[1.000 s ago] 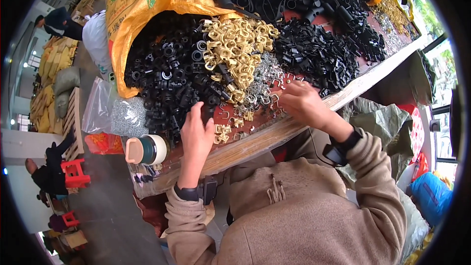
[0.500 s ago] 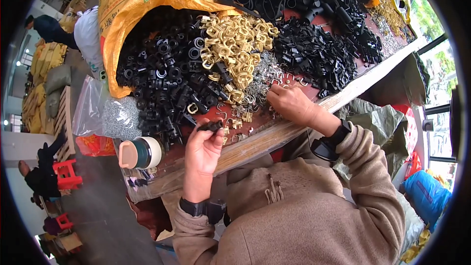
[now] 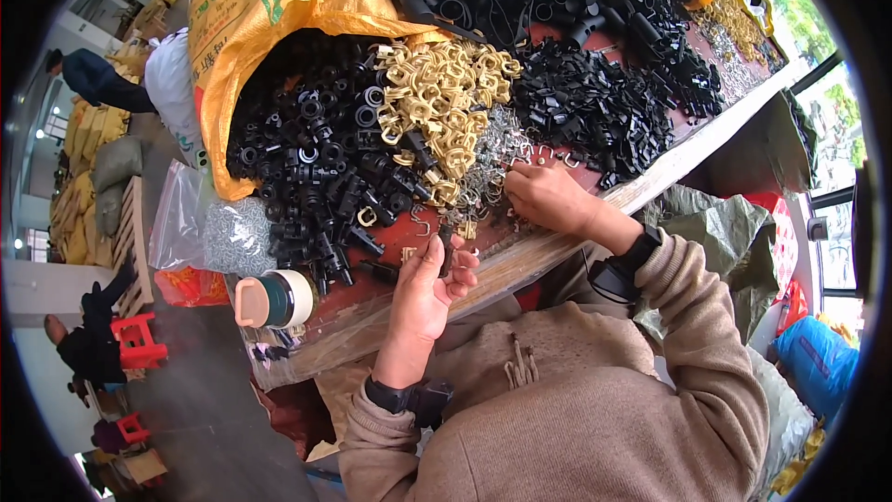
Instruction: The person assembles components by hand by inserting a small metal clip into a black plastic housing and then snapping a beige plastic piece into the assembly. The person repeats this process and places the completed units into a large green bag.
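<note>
In the head view, I saw the left hand (image 3: 426, 294) pinching a dark fitting (image 3: 447, 244) between thumb and fingers, near the edge of the worktop (image 3: 506, 271). The right hand (image 3: 553, 199) was curled beside silvery clips (image 3: 500, 147), its grip hidden from me. The fitting looked light, stiff and smooth, best held mid-length.

Green-and-cream flask (image 3: 278, 301), red stool (image 3: 139, 342) on grey floor (image 3: 218, 400), wooden pallet (image 3: 137, 244), blue bundle (image 3: 818, 356), seemingly plastic
</note>
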### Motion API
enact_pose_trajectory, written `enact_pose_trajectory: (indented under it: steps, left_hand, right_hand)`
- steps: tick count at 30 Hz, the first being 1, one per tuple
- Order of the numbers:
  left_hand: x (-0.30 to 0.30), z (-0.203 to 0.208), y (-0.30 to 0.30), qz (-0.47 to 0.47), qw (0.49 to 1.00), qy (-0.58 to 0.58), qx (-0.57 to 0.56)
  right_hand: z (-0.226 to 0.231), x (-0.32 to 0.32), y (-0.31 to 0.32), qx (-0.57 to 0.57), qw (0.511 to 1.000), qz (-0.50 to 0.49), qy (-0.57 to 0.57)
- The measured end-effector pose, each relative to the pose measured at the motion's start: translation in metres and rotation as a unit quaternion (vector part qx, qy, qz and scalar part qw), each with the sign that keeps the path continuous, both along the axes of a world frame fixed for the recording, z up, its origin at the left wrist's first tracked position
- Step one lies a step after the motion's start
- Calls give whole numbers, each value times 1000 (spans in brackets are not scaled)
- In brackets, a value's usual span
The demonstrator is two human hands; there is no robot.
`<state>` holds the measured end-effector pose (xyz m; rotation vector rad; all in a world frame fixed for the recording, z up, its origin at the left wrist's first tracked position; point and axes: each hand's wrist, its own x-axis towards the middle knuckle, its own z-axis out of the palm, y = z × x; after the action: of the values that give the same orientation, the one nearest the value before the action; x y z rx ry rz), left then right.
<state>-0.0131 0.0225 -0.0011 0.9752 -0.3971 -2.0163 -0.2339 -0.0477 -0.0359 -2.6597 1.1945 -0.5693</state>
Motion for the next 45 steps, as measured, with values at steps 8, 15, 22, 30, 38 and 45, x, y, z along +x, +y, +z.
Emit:
enact_pose_trajectory:
  steps: [8, 15, 22, 30, 38, 45]
  left_hand:
    - [-17, -17, 2, 42, 997, 21, -67]
    - [-42, -3, -12, -6, 965, -208, -160]
    - [-43, -19, -16, 19, 959, -228, -167]
    - [-34, -23, -9, -16, 934, -296, -199]
    - [-39, -27, -7, -31, 925, -308, -222]
    - [-37, -31, -3, -9, 916, -328, -229]
  right_hand:
    - [7, -13, 8, 457, 800, -9, -389]
    - [18, 3, 27, 554, 670, 12, -495]
    - [20, -34, 35, 488, 730, -39, -477]
    - [-6, -208, 146, -99, 685, -532, -487]
    - [-118, -247, 249, 148, 676, -697, -188]
    - [-144, -229, 248, 159, 742, -629, -167]
